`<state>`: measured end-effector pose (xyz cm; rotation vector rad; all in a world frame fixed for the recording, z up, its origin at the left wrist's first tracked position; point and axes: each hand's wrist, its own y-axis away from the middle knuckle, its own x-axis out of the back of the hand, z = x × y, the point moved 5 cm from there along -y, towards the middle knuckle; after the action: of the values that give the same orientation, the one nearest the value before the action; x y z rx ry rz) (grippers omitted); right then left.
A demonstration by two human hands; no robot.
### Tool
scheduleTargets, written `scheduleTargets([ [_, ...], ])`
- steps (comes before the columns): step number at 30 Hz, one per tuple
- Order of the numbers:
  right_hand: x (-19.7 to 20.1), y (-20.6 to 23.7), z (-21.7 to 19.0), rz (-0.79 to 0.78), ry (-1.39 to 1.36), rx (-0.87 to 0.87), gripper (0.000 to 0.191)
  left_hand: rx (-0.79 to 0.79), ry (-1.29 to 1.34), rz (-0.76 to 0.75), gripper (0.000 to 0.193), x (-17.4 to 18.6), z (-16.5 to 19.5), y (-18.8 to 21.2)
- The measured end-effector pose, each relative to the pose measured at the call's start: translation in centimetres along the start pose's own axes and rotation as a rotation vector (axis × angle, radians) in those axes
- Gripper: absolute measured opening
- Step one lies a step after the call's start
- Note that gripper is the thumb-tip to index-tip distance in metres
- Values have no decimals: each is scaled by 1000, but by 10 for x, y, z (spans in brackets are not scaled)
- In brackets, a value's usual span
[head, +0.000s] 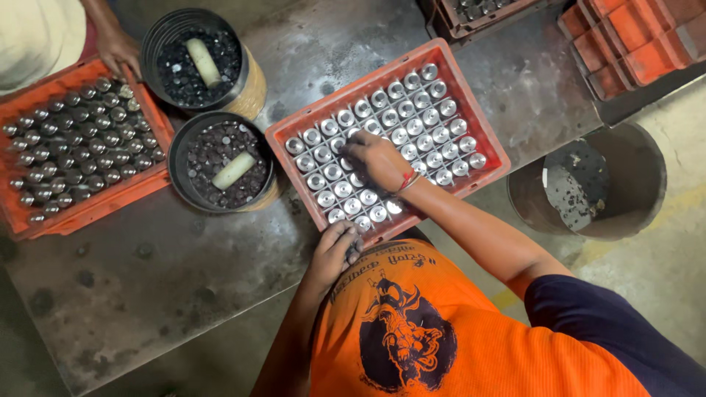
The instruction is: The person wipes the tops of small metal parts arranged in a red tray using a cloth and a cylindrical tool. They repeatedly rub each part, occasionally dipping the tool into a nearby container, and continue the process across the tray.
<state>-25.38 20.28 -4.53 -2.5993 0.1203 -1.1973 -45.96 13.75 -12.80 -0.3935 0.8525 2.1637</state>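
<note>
A red plastic crate (pixel 471 117) sits on the worn metal table, its grid cells filled with several shiny metal cylinders (pixel 423 121) standing on end. My right hand (pixel 379 160) reaches over the crate's middle with a red thread at the wrist. Its fingertips are bunched down on a metal cylinder (pixel 351 140) near the left side. My left hand (pixel 334 250) is at the crate's near edge, its fingers curled over the rim (pixel 371 237).
Two black buckets (pixel 176 158) (pixel 151 44) of small dark parts, each with a pale cylinder on top, stand left of the crate. A second red crate (pixel 158 129) of darker cylinders lies far left, another person's hand (pixel 118 50) on its rim. A large bucket (pixel 632 184) stands right; red crates (pixel 632 37) are stacked top right.
</note>
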Motion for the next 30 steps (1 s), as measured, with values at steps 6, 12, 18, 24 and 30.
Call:
scheduleTargets([
  [6, -7, 10, -20, -28, 157, 105, 19, -33, 36, 14, 29, 5, 14, 21],
  [12, -6, -9, -12, -216, 119, -3, 14, -42, 58, 80, 17, 4, -1, 17],
  [18, -8, -20, -15, -197, 250, 27, 9, -73, 41, 65, 12, -6, -10, 5],
  [24, 15, 10, -29, -168, 46, -50, 23, -105, 20, 65, 33, -34, 5, -1],
  [30, 27, 84, -35, -483, -955, -259, 30, -195, 144, -52, 69, -56, 29, 8],
])
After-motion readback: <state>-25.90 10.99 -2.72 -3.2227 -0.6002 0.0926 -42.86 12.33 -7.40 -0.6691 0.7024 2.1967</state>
